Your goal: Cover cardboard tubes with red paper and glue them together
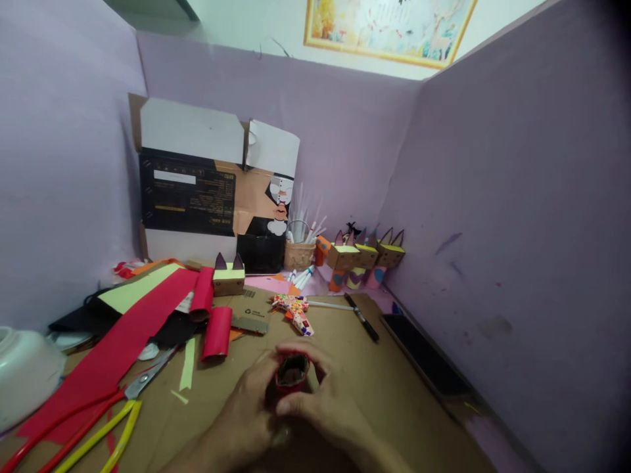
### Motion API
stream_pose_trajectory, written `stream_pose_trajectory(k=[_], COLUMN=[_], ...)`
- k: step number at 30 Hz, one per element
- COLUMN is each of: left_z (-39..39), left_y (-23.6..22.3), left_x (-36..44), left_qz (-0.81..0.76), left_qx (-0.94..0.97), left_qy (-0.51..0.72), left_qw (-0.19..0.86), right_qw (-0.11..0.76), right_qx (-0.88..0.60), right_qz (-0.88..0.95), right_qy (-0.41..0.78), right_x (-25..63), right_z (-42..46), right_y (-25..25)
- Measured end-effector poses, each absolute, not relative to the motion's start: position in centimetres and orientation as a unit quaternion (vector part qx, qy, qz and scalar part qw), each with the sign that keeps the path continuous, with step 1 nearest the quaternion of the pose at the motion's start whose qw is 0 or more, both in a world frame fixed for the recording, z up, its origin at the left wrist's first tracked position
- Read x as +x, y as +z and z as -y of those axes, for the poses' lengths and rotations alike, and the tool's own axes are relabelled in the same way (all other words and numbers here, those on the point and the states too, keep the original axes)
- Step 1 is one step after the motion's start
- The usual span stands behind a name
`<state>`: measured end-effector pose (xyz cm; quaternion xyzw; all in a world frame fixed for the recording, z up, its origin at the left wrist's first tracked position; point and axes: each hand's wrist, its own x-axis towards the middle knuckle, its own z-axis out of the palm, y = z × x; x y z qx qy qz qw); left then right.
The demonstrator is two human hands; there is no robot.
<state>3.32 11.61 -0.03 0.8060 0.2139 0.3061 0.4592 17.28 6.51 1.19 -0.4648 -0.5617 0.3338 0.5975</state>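
Both hands meet low in the middle of the view around a short cardboard tube wrapped in red paper (292,372), its open end facing me. My left hand (249,407) cups it from the left with curled fingers. My right hand (329,402) wraps over it from the right, fingers closed along the tube's top and front. The hands rest on a brown cardboard sheet (394,401).
Two more red-wrapped tubes (215,332) and a long red paper sheet (113,348) lie left. Scissors (148,374), a glue gun (294,311), a black pen (362,318), a phone (424,355) and several paper animal figures (367,255) are around. Purple walls enclose the desk.
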Motion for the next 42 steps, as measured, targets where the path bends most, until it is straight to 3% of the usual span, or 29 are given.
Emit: stream_pose_trajectory(k=[5,10,19,31,38,42], left_z=[-11.8,-12.0,-11.8,-11.9,-11.6,-11.6], left_y=[0.5,0.4,1.2,1.1,1.5,1.4], left_x=[3.0,3.1,3.0,3.1,3.2,3.2], left_qz=[-0.201,-0.196,-0.202,-0.212,-0.191,-0.201], left_qx=[0.782,0.761,0.781,0.789,0.737,0.748], left_qy=[0.307,0.290,0.275,0.257,0.269,0.272], left_qw=[0.504,0.546,0.523,0.517,0.590,0.571], right_qw=[0.579,0.616,0.575,0.594,0.550,0.556], right_qx=[-0.436,-0.428,-0.445,-0.434,-0.499,-0.460], right_qz=[0.613,0.600,0.618,0.607,0.580,0.608], right_qy=[0.314,0.277,0.299,0.301,0.335,0.331], right_x=[18.2,18.0,18.4,18.2,18.3,18.1], right_z=[-6.6,-7.0,-6.6,-6.7,-6.6,-6.8], right_y=[1.5,1.3,1.8,1.7,1.7,1.6])
